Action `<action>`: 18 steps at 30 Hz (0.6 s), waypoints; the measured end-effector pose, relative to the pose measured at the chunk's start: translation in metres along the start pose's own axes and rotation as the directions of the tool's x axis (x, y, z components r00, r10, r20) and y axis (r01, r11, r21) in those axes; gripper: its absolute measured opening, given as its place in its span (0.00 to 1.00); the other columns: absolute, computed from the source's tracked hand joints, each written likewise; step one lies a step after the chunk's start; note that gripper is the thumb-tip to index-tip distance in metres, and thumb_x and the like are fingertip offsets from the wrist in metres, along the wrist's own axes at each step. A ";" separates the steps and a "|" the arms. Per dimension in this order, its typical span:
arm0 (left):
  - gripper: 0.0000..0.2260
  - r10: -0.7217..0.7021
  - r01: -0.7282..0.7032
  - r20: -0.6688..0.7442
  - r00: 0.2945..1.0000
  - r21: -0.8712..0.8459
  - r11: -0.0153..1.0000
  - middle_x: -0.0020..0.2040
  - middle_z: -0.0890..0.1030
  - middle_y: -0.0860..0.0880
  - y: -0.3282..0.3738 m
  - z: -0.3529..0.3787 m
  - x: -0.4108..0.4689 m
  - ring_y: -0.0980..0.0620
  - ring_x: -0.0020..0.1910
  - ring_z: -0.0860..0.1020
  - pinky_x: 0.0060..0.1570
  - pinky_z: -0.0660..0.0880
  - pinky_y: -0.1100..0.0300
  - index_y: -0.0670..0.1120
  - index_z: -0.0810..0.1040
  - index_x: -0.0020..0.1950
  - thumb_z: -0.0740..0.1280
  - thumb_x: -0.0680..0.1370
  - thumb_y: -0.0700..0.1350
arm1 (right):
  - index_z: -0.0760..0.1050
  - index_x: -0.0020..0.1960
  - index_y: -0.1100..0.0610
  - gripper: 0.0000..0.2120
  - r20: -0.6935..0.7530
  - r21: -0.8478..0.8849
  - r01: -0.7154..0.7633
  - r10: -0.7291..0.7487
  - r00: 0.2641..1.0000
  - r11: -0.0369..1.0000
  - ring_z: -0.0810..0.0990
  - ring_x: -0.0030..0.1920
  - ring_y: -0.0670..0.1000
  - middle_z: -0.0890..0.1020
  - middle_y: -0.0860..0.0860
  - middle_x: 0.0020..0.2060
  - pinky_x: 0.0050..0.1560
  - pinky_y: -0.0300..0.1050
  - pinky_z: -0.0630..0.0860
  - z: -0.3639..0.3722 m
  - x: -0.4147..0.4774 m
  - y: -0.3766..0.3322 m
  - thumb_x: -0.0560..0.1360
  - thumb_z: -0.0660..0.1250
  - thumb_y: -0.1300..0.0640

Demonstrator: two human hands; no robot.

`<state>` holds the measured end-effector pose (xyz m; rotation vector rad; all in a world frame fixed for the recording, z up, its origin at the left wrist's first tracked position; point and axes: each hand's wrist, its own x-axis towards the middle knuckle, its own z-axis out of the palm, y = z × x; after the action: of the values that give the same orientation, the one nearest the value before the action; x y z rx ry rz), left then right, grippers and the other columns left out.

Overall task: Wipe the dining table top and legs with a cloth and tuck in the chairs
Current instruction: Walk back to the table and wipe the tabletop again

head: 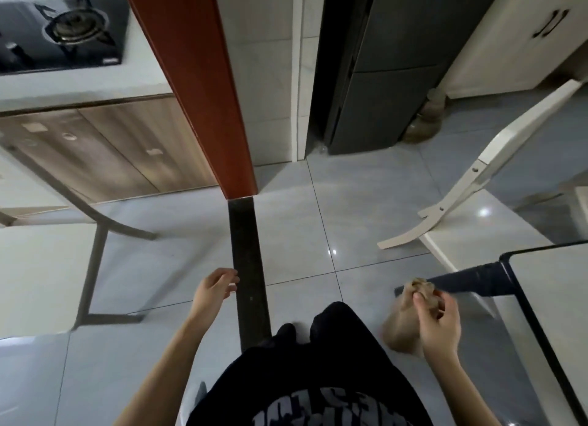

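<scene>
R hand (440,328) tight round tan cloth (401,330) nr table (560,304), L hand (212,291) loose, empty

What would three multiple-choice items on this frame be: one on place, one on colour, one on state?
1. The black gas hob sits: A) in the pale counter, upper left; B) lower right; C) bottom centre.
2. The crumpled cloth is: A) blue; B) tan; C) red.
3. The left hand is: A) a tight fist; B) pinching the cloth; C) open, empty.
Key: 1A, the hob lies in the countertop; 2B, tan fabric is bunched in the right hand; 3C, its fingers curl loosely over the grey tiled floor, touching nothing.
</scene>
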<state>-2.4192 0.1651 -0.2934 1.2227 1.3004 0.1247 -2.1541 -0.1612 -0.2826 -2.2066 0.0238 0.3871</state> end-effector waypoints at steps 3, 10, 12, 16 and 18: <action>0.10 0.003 -0.005 0.058 0.998 0.034 0.999 0.50 0.82 0.43 0.035 0.017 0.044 0.44 0.49 0.80 0.49 0.75 0.56 0.42 0.79 0.55 0.59 0.82 0.44 | 0.71 0.63 0.56 0.19 -0.019 -0.018 -0.071 0.071 0.997 0.997 0.75 0.57 0.57 0.77 0.56 0.56 0.58 0.53 0.70 0.009 0.037 -0.013 0.75 0.70 0.51; 0.10 -0.076 0.072 0.046 0.996 0.088 0.994 0.49 0.82 0.42 0.102 0.049 0.142 0.43 0.47 0.80 0.45 0.74 0.57 0.42 0.78 0.56 0.59 0.82 0.43 | 0.70 0.63 0.57 0.20 0.022 -0.019 -0.103 0.103 0.994 0.994 0.75 0.57 0.58 0.76 0.57 0.56 0.55 0.51 0.70 0.062 0.160 -0.066 0.75 0.69 0.49; 0.10 -0.092 0.093 -0.018 0.996 0.064 0.994 0.48 0.82 0.41 0.134 0.050 0.173 0.43 0.46 0.80 0.44 0.74 0.56 0.42 0.78 0.55 0.59 0.82 0.43 | 0.71 0.62 0.55 0.20 0.052 -0.005 -0.060 0.060 0.997 0.998 0.75 0.56 0.56 0.76 0.54 0.54 0.56 0.51 0.71 0.084 0.205 -0.098 0.75 0.69 0.47; 0.09 -0.075 0.078 -0.106 0.992 0.025 0.997 0.46 0.82 0.43 0.206 0.047 0.225 0.41 0.45 0.78 0.46 0.72 0.53 0.43 0.78 0.51 0.58 0.82 0.42 | 0.73 0.57 0.55 0.16 0.002 0.040 0.048 -0.048 0.999 0.998 0.78 0.53 0.57 0.79 0.55 0.52 0.56 0.51 0.73 0.123 0.282 -0.170 0.74 0.71 0.51; 0.10 -0.050 0.056 -0.117 0.992 0.044 0.997 0.46 0.81 0.41 0.241 0.049 0.248 0.41 0.45 0.78 0.44 0.72 0.54 0.40 0.77 0.53 0.57 0.82 0.42 | 0.73 0.57 0.52 0.15 -0.012 0.090 0.058 -0.057 0.998 0.994 0.78 0.52 0.54 0.79 0.54 0.51 0.54 0.45 0.71 0.133 0.314 -0.209 0.74 0.71 0.50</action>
<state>-2.1648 0.4047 -0.2900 1.2349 1.4425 0.1286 -1.8591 0.1090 -0.2873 -2.1147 -0.0168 0.3370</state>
